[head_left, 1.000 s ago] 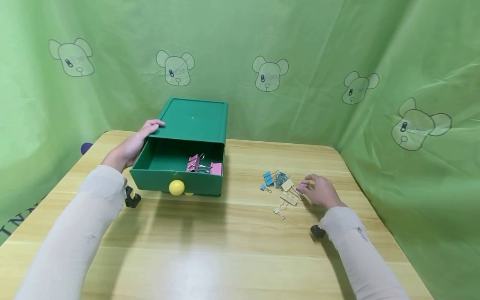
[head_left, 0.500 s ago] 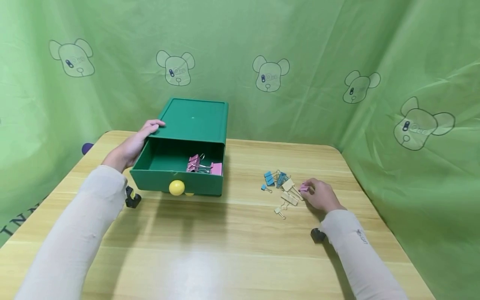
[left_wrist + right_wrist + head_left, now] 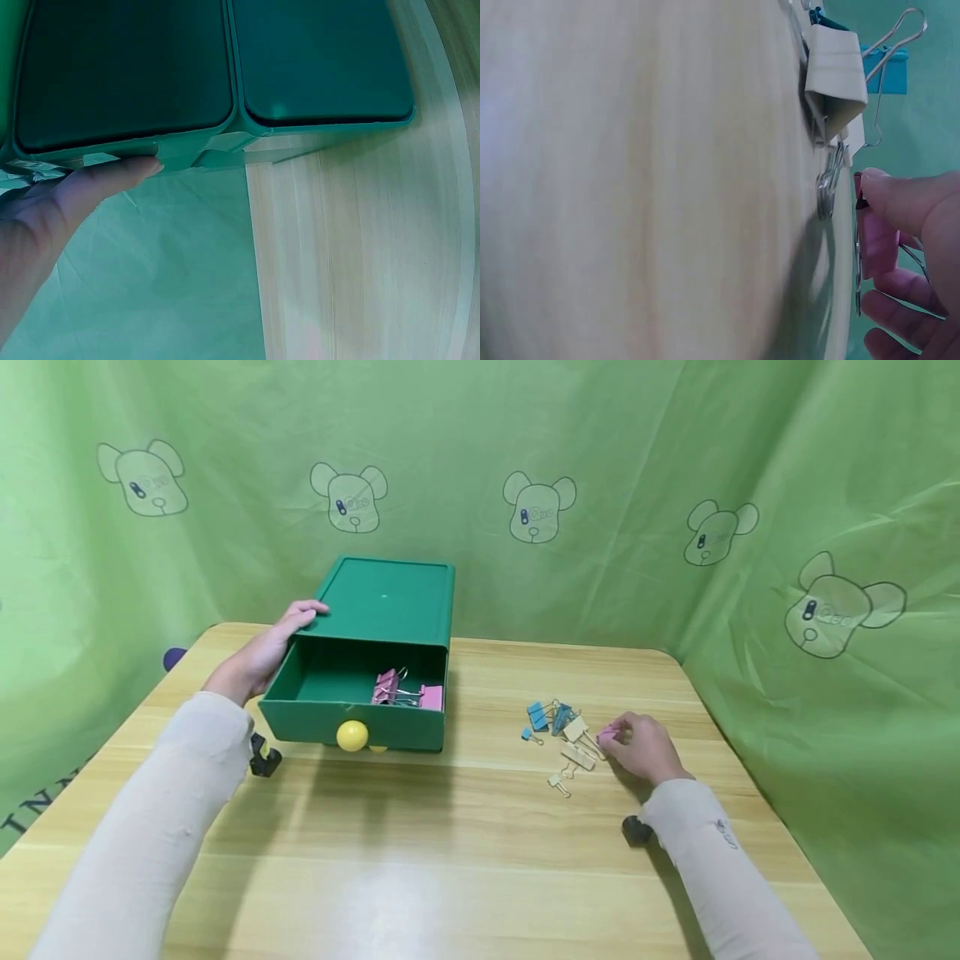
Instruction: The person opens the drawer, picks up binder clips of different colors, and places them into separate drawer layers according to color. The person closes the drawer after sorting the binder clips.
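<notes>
Between thumb and fingers my right hand point(image 3: 647, 750) pinches a pink binder clip point(image 3: 877, 238), its wire handles showing in the right wrist view. Just left of that hand lies a loose group of binder clips: a cream one point(image 3: 575, 729), another cream one point(image 3: 577, 756), a small cream one point(image 3: 555, 781), blue ones such as this blue clip point(image 3: 537, 717), and a small blue clip point(image 3: 527, 734). My left hand point(image 3: 266, 647) rests on the upper left edge of a green drawer box point(image 3: 386, 602), fingers fairly straight. Its pulled-out drawer point(image 3: 352, 714) contains pink binder clips point(image 3: 386, 685) at the right.
A yellow knob point(image 3: 352, 736) sits on the drawer's front. The wooden table point(image 3: 480, 860) ends at a green curtain point(image 3: 600, 585) behind and on the right. In the left wrist view, the box shows two dark green panels point(image 3: 127, 67) side by side.
The right hand stays beside the clips, turning the pink clip slightly in its fingers. My left hand, the box and the other clips keep their places.
</notes>
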A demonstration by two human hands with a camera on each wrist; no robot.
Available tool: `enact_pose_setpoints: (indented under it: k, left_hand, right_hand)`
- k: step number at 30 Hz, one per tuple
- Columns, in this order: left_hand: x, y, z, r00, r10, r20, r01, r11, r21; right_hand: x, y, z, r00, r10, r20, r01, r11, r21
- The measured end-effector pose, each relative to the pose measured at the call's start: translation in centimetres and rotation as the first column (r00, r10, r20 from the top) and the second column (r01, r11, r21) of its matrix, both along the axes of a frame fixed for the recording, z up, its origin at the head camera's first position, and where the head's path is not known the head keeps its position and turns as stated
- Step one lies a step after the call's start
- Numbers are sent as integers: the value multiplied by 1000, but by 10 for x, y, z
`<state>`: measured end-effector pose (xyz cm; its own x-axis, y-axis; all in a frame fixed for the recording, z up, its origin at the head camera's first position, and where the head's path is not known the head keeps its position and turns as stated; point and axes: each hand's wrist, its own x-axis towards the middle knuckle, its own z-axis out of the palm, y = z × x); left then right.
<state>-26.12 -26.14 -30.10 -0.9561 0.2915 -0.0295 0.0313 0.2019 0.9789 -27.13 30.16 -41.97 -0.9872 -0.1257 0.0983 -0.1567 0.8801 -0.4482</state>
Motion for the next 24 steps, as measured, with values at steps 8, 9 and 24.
enact_pose_setpoints:
  k: [8, 9, 24]
  left_hand:
    - [1, 1, 0, 1000, 12, -3, -12, 1000, -2]
    - [1, 1, 0, 1000, 15, -2, -15, 1000, -4]
    - [1, 1, 2, 1000, 19, 5, -19, 1000, -18]
  right_hand:
    - [3, -11, 11, 999, 17, -51, -18, 1000, -23]
    - [4, -13, 13, 998, 17, -54, -18, 999, -27]
    - [9, -33, 25, 994, 41, -104, -44, 999, -30]
